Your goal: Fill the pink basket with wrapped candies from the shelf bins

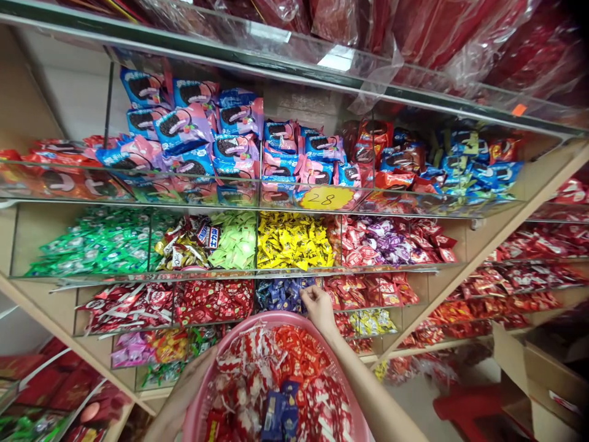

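A pink plastic basket at the bottom centre holds red, white-and-red and dark blue wrapped candies. My left forearm runs along the basket's left side; the basket hides my left hand and its fingers. Beyond the basket's right rim, my right hand is at the right edge of a compartment of dark blue candies. Its thumb and fingertips are pressed together, and whatever they pinch is too small to make out.
Candy shelves with glass fronts fill the view, one carrying a yellow price tag. Green candies lie left, yellow ones in the middle. An open cardboard box stands at lower right.
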A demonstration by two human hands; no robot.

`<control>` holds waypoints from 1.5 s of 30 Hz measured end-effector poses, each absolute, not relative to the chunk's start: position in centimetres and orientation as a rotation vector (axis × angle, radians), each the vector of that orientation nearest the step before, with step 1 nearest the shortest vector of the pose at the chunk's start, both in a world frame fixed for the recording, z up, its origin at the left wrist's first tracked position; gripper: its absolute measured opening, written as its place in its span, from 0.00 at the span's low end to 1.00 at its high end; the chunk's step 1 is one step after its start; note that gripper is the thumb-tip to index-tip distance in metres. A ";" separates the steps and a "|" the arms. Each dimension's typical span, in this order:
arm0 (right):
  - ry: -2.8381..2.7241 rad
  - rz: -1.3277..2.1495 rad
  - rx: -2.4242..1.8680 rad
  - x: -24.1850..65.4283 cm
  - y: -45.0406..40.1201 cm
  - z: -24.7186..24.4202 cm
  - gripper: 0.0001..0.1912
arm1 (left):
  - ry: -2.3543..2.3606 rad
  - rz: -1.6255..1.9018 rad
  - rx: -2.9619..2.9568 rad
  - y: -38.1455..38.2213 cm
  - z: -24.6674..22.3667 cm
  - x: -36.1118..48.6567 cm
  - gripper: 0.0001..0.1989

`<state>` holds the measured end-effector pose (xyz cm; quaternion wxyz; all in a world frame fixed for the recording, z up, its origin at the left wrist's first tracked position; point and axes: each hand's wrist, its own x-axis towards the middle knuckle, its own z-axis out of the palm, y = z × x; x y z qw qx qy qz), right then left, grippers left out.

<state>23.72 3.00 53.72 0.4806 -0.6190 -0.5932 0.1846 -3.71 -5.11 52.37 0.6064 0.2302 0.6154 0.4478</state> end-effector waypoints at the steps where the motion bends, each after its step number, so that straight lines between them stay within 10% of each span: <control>1: -1.461 0.473 -1.458 23.9 2.3 53.9 0.18 | 1.428 1.031 0.529 -5.1 52.5 -3.6 0.14; 32: -2.067 0.629 -1.659 21.3 -9.4 51.0 0.08 | 1.391 1.011 0.541 -4.7 51.3 -4.8 0.21; 45: -1.807 0.437 -1.657 27.1 -4.5 53.0 0.20 | 1.354 1.046 0.569 -4.5 50.1 -5.1 0.21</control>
